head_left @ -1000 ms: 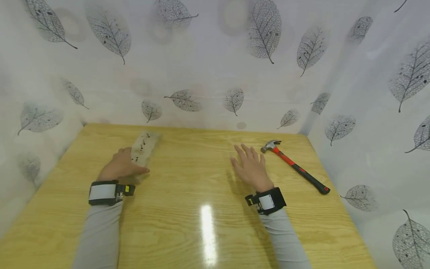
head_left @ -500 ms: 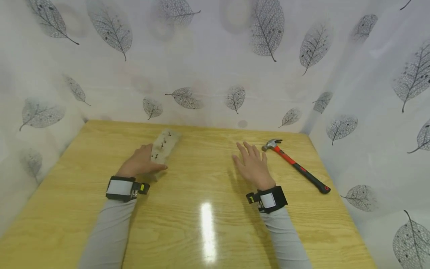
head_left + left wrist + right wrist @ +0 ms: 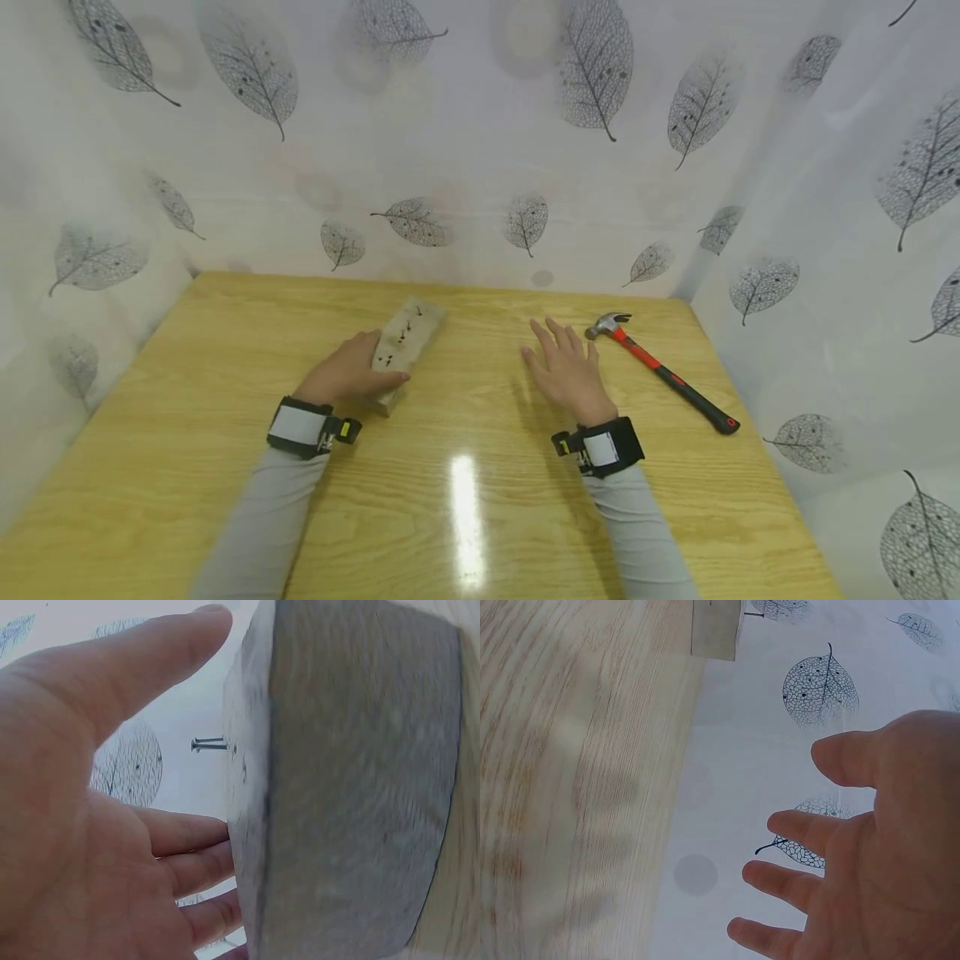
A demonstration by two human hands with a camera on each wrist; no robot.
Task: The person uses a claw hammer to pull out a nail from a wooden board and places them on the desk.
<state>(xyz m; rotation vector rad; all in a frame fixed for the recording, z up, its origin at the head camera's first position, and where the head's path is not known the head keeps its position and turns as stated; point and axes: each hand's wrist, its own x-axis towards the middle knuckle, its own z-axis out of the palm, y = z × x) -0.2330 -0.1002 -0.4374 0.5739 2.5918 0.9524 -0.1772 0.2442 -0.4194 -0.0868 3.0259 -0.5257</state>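
A pale wooden block (image 3: 405,340) with several dark nails in its top lies at a slant left of the table's middle. My left hand (image 3: 345,371) is against its left side, fingers touching it and the thumb extended over the near end. In the left wrist view, that thumb (image 3: 172,645) is straight and apart from the block, while the fingertips meet the wood (image 3: 360,780). Nails (image 3: 208,743) stick out of its top face. My right hand (image 3: 570,375) hovers palm down with fingers spread, holding nothing, left of a claw hammer (image 3: 660,371).
The wood-grain table (image 3: 480,533) ends at a white leaf-patterned curtain (image 3: 465,167) behind, with more curtain on both sides. The red and black hammer lies near the right edge. In the right wrist view, the block's end (image 3: 715,630) shows at the top.
My left hand and the wooden block have moved to the right together across the table, toward the middle. The right hand and the hammer have stayed in place.
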